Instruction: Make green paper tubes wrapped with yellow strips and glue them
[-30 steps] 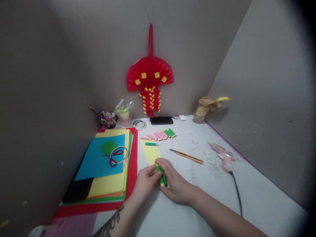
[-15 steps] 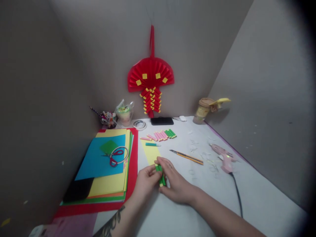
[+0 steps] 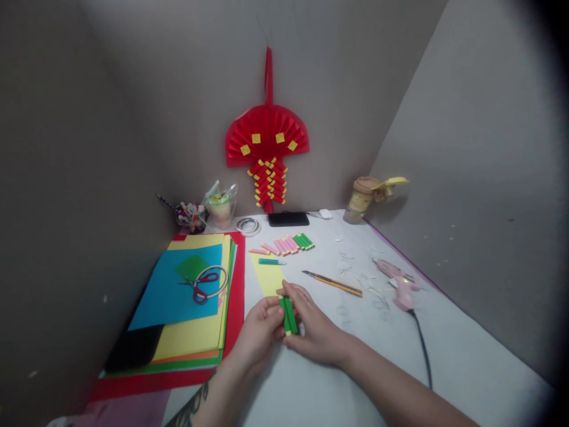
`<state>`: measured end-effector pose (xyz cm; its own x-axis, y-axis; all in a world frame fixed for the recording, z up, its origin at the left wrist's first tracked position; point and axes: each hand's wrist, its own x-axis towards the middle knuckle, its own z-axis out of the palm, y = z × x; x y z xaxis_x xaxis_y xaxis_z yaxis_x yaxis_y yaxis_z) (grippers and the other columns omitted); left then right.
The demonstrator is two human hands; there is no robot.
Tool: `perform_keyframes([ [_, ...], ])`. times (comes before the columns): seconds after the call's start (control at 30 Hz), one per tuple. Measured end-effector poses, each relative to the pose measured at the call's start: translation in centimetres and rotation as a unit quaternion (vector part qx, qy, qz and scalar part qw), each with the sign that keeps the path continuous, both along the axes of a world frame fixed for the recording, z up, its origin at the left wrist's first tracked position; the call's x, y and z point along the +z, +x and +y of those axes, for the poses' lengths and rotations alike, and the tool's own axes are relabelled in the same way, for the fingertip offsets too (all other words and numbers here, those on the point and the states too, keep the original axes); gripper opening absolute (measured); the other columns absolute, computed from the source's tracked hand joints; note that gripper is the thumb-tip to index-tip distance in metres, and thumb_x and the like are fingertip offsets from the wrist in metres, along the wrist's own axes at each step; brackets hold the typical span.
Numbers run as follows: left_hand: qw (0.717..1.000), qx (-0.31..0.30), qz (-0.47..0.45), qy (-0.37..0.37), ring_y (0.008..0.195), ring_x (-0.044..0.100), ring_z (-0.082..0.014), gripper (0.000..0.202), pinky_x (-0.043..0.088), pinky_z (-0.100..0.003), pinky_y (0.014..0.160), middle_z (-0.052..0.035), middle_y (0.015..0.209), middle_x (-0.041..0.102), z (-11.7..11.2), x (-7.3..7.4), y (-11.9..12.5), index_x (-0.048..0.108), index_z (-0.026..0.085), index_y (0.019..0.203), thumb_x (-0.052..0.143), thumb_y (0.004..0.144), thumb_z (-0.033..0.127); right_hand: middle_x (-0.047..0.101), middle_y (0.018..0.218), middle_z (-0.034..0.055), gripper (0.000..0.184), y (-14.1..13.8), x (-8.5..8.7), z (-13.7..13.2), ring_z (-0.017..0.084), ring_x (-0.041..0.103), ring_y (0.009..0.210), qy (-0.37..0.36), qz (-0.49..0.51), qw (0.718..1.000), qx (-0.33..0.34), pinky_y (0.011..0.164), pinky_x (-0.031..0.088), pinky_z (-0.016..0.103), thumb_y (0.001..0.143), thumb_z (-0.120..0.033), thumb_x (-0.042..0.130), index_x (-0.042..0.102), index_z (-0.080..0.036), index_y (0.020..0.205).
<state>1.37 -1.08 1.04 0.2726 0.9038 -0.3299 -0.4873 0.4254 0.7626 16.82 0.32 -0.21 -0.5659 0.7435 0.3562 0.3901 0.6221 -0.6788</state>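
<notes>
Two green paper rolls (image 3: 288,316) with yellow ends lie side by side between my hands, above the white tabletop. My left hand (image 3: 261,325) pinches them from the left, its thumb at their left edge. From the right, my right hand (image 3: 315,330) closes round them, fingers at the far end and thumb at the near end. Just beyond my fingers lies a yellow paper strip (image 3: 267,280), with a teal-barrelled pen or marker (image 3: 269,261) across it. Farther back, several pink paper rolls (image 3: 284,245) sit in a row beside more green paper rolls (image 3: 304,241).
A craft knife (image 3: 333,283) and a pink glue gun (image 3: 401,286) with its cord are on the right, near paper scraps. Scissors (image 3: 207,284) rest on stacked coloured paper (image 3: 191,332) at left. A phone (image 3: 288,219), tape rolls (image 3: 248,226) and a cup (image 3: 361,198) stand along the back.
My left thumb has shifted left off the green rolls, so more of both shows. Both hands still hold them. The whole view has moved slightly.
</notes>
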Motion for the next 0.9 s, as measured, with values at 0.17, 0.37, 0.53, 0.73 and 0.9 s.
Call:
perform_keyframes([
  [0.17, 0.998, -0.014, 0.055, 0.012, 0.064, 0.058, -0.0118, 0.037, 0.045, -0.024, 0.065, -0.0064, 0.076, 0.066, 0.4, -0.6, -0.4, 0.067, 0.013, 0.096, 0.076, 0.067, 0.034, 0.039, 0.137, 0.0138, 0.098, 0.0, 0.3, 0.1, 0.028, 0.026, 0.132, 0.038, -0.029, 0.999, 0.000, 0.108, 0.027, 0.052, 0.066, -0.009, 0.058, 0.001, -0.022, 0.145],
  [0.37, 0.997, -0.032, 0.058, 0.050, 0.070, 0.060, -0.0146, 0.044, 0.044, -0.025, 0.070, -0.0089, 0.082, 0.069, 0.6, -0.9, -0.4, 0.069, 0.013, 0.104, 0.077, 0.064, 0.031, 0.038, 0.139, 0.0147, 0.099, 0.0, 0.0, 0.0, 0.029, 0.025, 0.133, 0.043, -0.040, 0.998, -0.002, 0.108, 0.025, 0.053, 0.064, -0.007, 0.057, 0.003, -0.020, 0.146],
  [0.53, 0.997, -0.036, 0.036, 0.053, 0.067, 0.058, -0.0139, 0.047, 0.043, -0.025, 0.067, -0.0090, 0.079, 0.068, 0.4, -0.7, -0.3, 0.066, 0.012, 0.110, 0.075, 0.068, 0.031, 0.038, 0.138, 0.0142, 0.099, 0.1, 0.0, 0.0, 0.028, 0.027, 0.132, 0.010, -0.009, 1.000, 0.000, 0.107, 0.028, 0.051, 0.064, -0.008, 0.059, 0.004, -0.021, 0.146],
  [0.73, 0.998, -0.053, 0.006, 0.017, 0.071, 0.061, -0.0155, 0.044, 0.043, -0.025, 0.070, -0.0106, 0.084, 0.068, 0.4, 0.2, -0.3, 0.067, 0.012, 0.107, 0.076, 0.068, 0.027, 0.038, 0.138, 0.0134, 0.101, 0.3, 0.2, 0.1, 0.027, 0.029, 0.132, -0.016, 0.015, 1.000, 0.014, 0.107, 0.028, 0.050, 0.065, -0.010, 0.063, 0.004, -0.023, 0.146],
  [0.9, 0.999, -0.046, 0.006, 0.014, 0.067, 0.060, -0.0144, 0.038, 0.043, -0.025, 0.067, -0.0084, 0.076, 0.067, 0.3, 0.3, -0.4, 0.069, 0.011, 0.101, 0.076, 0.067, 0.028, 0.038, 0.138, 0.0130, 0.101, 0.4, 0.4, 0.0, 0.026, 0.031, 0.131, -0.034, 0.031, 0.999, 0.023, 0.107, 0.029, 0.048, 0.065, -0.010, 0.063, 0.005, -0.024, 0.146],
])
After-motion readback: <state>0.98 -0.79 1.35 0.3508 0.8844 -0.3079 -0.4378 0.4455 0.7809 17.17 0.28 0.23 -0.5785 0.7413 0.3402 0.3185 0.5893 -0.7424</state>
